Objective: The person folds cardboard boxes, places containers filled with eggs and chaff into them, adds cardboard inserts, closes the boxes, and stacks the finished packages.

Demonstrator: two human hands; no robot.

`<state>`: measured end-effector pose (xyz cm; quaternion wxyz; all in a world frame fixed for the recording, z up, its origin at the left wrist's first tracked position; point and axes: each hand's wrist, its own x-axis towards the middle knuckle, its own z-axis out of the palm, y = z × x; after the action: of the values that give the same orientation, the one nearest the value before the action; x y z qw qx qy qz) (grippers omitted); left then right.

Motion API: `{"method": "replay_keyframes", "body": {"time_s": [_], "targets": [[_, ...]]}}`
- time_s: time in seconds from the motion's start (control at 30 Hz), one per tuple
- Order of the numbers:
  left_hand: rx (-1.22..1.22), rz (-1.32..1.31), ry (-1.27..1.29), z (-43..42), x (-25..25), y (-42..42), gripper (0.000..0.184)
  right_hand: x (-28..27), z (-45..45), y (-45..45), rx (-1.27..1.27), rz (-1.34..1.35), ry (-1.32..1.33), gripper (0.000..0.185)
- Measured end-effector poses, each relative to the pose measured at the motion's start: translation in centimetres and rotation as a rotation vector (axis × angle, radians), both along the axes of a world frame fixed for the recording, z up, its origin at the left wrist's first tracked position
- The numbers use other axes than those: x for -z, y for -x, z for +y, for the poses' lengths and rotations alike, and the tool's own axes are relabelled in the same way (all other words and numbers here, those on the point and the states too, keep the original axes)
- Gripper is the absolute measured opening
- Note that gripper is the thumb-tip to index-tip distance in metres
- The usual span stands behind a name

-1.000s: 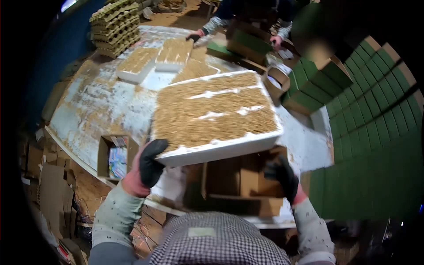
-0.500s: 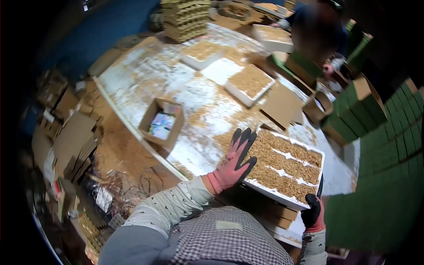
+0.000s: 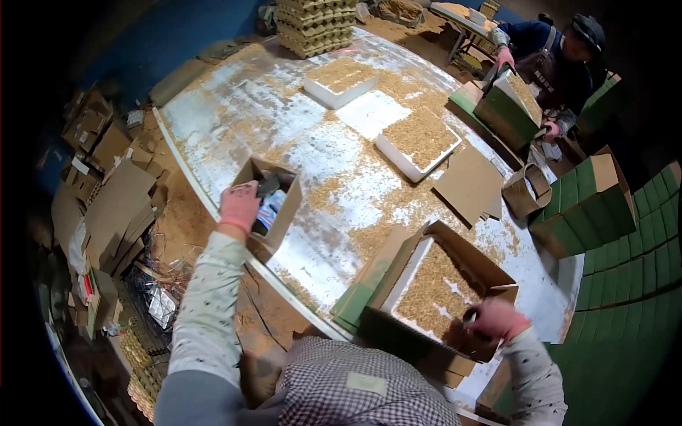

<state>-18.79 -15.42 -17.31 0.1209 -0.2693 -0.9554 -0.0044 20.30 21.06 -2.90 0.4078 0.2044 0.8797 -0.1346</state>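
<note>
My left hand [image 3: 240, 206], in a pink glove with black fingers, reaches into a small cardboard box [image 3: 285, 219] at the table's near-left edge. Its fingers are partly hidden over colourful packets [image 3: 268, 210], so its grip is unclear. In front of me, a white foam tray [image 3: 407, 278] filled with brown grainy material sits inside a green carton [image 3: 465, 250] with raised flaps. My right hand [image 3: 497, 321] is at the carton's near-right corner, over the tray's end. Its fingers are curled; what they hold, if anything, is hidden.
Two filled foam trays [image 3: 341, 79] [image 3: 419, 142] rest on the white table [image 3: 284, 128]. Beyond lies a flat cardboard sheet [image 3: 469, 184]. Green cartons [image 3: 586, 202] are stacked at right, egg trays [image 3: 316, 28] at the back. A co-worker [image 3: 547, 64] handles another carton at far right.
My left hand has moved left from the foam tray into the small box. The tray, held at its right end before, is now inside a green carton. The co-worker has a carton tilted up.
</note>
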Motion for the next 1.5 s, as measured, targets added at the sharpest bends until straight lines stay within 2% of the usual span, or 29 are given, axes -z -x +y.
{"method": "replay_keyframes", "body": {"time_s": [0.07, 0.13, 0.2, 0.27, 0.3, 0.33, 0.37, 0.4, 0.43, 0.57, 0.6, 0.7, 0.73, 0.77, 0.8, 0.83, 0.9, 0.97, 1.07, 1.17, 1.2, 1.23, 1.27, 1.3, 1.33, 1.37, 1.4, 1.47, 1.5], "targets": [[-0.044, -0.120, 0.223, -0.7, -1.0, 0.0, 0.024, -4.2, 2.6, 4.1, 0.545, 0.211, 0.184, 0.035], [0.250, 0.059, 0.053, -4.3, 1.9, 1.3, 0.031, -2.4, 8.0, 6.1, 0.483, 0.632, 0.188, 0.032], [0.218, 0.036, 0.079, -3.9, -0.3, 0.3, 0.039, 0.7, 12.9, 9.1, 0.651, 0.616, 0.393, 0.032], [0.197, -0.091, -0.199, -0.7, -4.0, -3.1, 0.039, 6.8, 18.6, 11.7, 0.704, 0.509, 0.337, 0.047], [0.250, 0.015, -0.376, 2.9, -6.0, -6.6, 0.037, 8.0, 19.0, 12.9, 0.712, 0.541, 0.213, 0.056], [0.350, -0.214, -0.537, 7.3, -9.4, -10.1, 0.030, 9.0, 19.4, 14.1, 0.724, 0.568, 0.090, 0.065], [0.502, -0.390, -0.484, 11.5, -11.7, -13.6, 0.021, 14.9, 22.1, 14.6, 0.724, 0.637, 0.078, 0.066], [0.859, -0.339, -0.611, 16.1, -12.3, -15.9, 0.023, 20.8, 24.8, 15.0, 0.721, 0.705, 0.066, 0.067], [1.087, -0.414, -0.327, 18.1, -12.0, -17.9, 0.030, 26.5, 27.4, 15.4, 0.715, 0.773, 0.052, 0.067], [1.098, -0.651, -0.358, 20.6, -11.4, -19.9, 0.047, 19.2, 26.7, 15.9, 0.714, 1.172, 0.114, 0.054], [1.092, -0.680, -0.357, 20.6, -11.9, -19.7, 0.049, 11.9, 23.9, 15.0, 0.706, 1.069, -0.297, 0.049], [1.105, -0.648, -0.563, 18.9, -12.2, -18.4, 0.055, 2.4, 21.4, 8.1, 0.591, 1.018, -0.198, 0.048], [1.091, -0.622, -0.642, 18.0, -12.1, -18.4, 0.057, -0.1, 18.7, 5.8, 0.365, 1.260, -0.197, 0.049], [1.042, -0.596, -0.848, 17.3, -11.8, -18.6, 0.059, -2.1, 14.9, 3.4, 0.310, 1.268, -0.457, 0.046], [0.997, -0.530, -0.769, 17.5, -14.3, -18.7, 0.060, -3.6, 11.0, 1.4, 0.289, 1.274, -0.430, 0.044], [0.954, -0.464, -0.688, 17.7, -16.8, -18.8, 0.062, -4.0, 8.3, -1.0, 0.004, 1.199, -0.259, 0.044], [1.177, -0.332, -0.410, 19.4, -19.5, -19.8, 0.047, -3.8, 2.8, -3.9, -0.207, 0.863, 0.251, 0.043], [1.247, -0.358, 0.130, 21.3, -19.6, -21.7, 0.029, 0.1, -1.0, -7.0, -0.278, 0.570, 0.261, 0.037], [1.180, -0.387, 0.622, 23.4, -10.5, -23.3, 0.028, 2.9, -2.8, -7.8, -0.185, 0.418, 0.176, 0.036], [1.110, -0.340, 0.797, 24.9, -4.9, -24.3, 0.028, 3.9, -2.3, -8.0, -0.356, 0.663, -0.162, 0.034], [1.113, -0.281, 0.807, 24.8, -4.4, -24.4, 0.028, 2.6, -1.8, -7.9, -0.229, 0.773, -0.165, 0.033], [1.150, -0.420, 0.785, 24.0, -8.1, -24.5, 0.043, 0.6, -1.0, -8.4, -0.099, 0.880, -0.166, 0.033], [1.314, -0.448, 0.369, 22.1, -10.4, -24.0, 0.052, -1.1, -0.5, -9.4, 0.036, 0.980, -0.162, 0.032], [1.446, -0.464, -0.060, 20.0, -12.7, -22.9, 0.062, -2.6, -0.2, -10.9, 0.135, 0.850, -0.321, 0.032], [1.174, -0.766, -0.128, 18.2, -16.3, -22.1, 0.071, -3.5, 0.1, -12.2, 0.242, 0.717, -0.476, 0.032], [1.056, -0.502, -0.105, 16.8, -15.9, -20.3, 0.079, -2.9, 0.7, -13.0, 0.257, 0.414, -0.492, 0.031], [0.929, -0.247, -0.087, 14.7, -15.1, -18.5, 0.088, -0.6, 0.6, -12.8, 0.235, 0.472, -0.328, 0.032], [0.825, -0.821, -0.234, 14.2, -5.8, -16.1, 0.114, 5.5, -0.3, -10.7, 0.168, 0.581, -0.013, 0.033], [0.809, -0.824, -0.163, 15.4, -3.7, -17.4, 0.131, 7.3, -1.9, -8.1, 0.152, 0.460, -0.089, 0.032]]}}
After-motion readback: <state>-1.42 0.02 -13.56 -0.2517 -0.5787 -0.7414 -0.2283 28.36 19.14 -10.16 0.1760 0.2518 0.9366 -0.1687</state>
